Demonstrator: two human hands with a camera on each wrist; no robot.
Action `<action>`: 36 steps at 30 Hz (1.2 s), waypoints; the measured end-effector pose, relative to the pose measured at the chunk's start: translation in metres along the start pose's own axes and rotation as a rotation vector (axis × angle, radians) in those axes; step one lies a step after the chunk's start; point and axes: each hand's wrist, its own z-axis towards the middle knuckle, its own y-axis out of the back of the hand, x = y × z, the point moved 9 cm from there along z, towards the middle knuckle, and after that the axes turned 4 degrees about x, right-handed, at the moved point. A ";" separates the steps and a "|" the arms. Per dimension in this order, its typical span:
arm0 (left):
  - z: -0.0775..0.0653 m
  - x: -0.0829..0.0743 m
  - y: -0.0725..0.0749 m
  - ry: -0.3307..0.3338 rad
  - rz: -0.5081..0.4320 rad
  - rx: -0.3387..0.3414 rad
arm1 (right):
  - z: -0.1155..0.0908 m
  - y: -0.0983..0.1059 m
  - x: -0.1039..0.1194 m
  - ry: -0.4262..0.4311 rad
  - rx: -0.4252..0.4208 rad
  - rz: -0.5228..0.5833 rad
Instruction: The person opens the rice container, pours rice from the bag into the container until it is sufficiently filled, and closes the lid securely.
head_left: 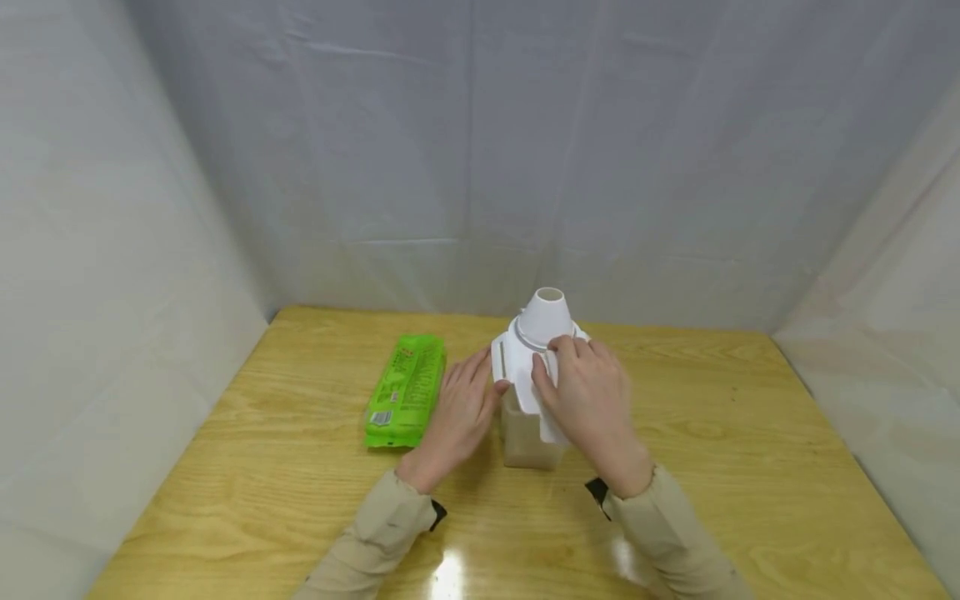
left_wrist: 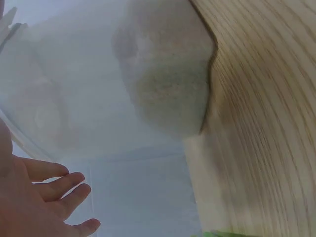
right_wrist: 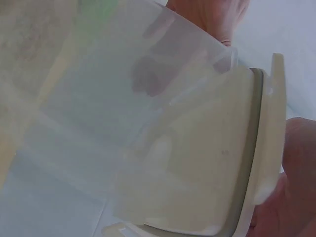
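Note:
A translucent plastic container (head_left: 525,437) stands upright on the table, with some pale contents (left_wrist: 168,74) at its bottom. Its white lid (head_left: 522,371) carries a cone-shaped spout and side flaps. My right hand (head_left: 592,396) grips the lid near its front right, thumb apart from the curled fingers. In the right wrist view the lid (right_wrist: 197,163) sits tilted, its grey gasket and inner side showing. Beside the container's left side is my left hand (head_left: 465,408), fingers fairly straight and thumb near the corner below the lid. Whether its fingertips press on the lid's edge, I cannot tell.
A bright green plastic package (head_left: 405,392) with printed text and a barcode lies left of my left hand. The wooden table (head_left: 712,467) reaches back to grey-white sheeting (head_left: 375,167), which also hangs on both sides.

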 end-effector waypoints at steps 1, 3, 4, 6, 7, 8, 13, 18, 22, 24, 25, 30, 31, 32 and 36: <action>0.000 0.002 -0.001 0.007 -0.002 0.007 | 0.000 -0.001 0.001 0.005 0.005 0.003; 0.001 0.006 -0.003 0.018 -0.014 0.018 | 0.000 -0.003 0.002 0.021 0.014 0.011; 0.001 0.007 -0.003 0.022 -0.016 0.022 | 0.000 -0.004 0.003 0.029 0.016 0.013; 0.002 0.009 -0.003 0.023 -0.022 0.024 | -0.001 -0.006 0.004 0.046 0.015 0.021; 0.002 0.010 -0.003 0.022 -0.024 0.021 | -0.001 -0.006 0.005 0.054 0.013 0.027; 0.002 0.011 -0.003 0.019 -0.026 0.017 | -0.002 -0.006 0.005 0.062 0.011 0.034; 0.003 0.014 0.002 0.017 -0.037 -0.003 | -0.003 -0.008 0.007 0.088 0.011 0.064; 0.003 0.015 0.004 0.030 -0.037 0.000 | -0.004 -0.009 0.005 0.112 -0.002 0.101; 0.003 0.015 0.004 0.029 -0.031 -0.004 | -0.006 -0.010 0.005 0.147 -0.030 0.127; 0.003 0.015 0.004 0.029 -0.034 -0.006 | -0.007 -0.010 0.005 0.163 -0.044 0.127; 0.003 0.016 0.004 0.030 -0.034 -0.005 | -0.007 -0.011 0.005 0.168 -0.048 0.125; 0.002 0.018 0.001 0.040 -0.034 0.018 | -0.010 -0.013 0.004 0.173 -0.061 0.116; 0.002 0.018 0.000 0.041 -0.035 0.025 | -0.010 -0.013 0.004 0.172 -0.061 0.116; 0.002 0.018 0.000 0.044 -0.037 0.032 | -0.010 -0.013 0.004 0.175 -0.063 0.115; 0.004 0.021 -0.002 0.059 -0.046 0.060 | -0.012 -0.014 0.003 0.193 -0.046 0.108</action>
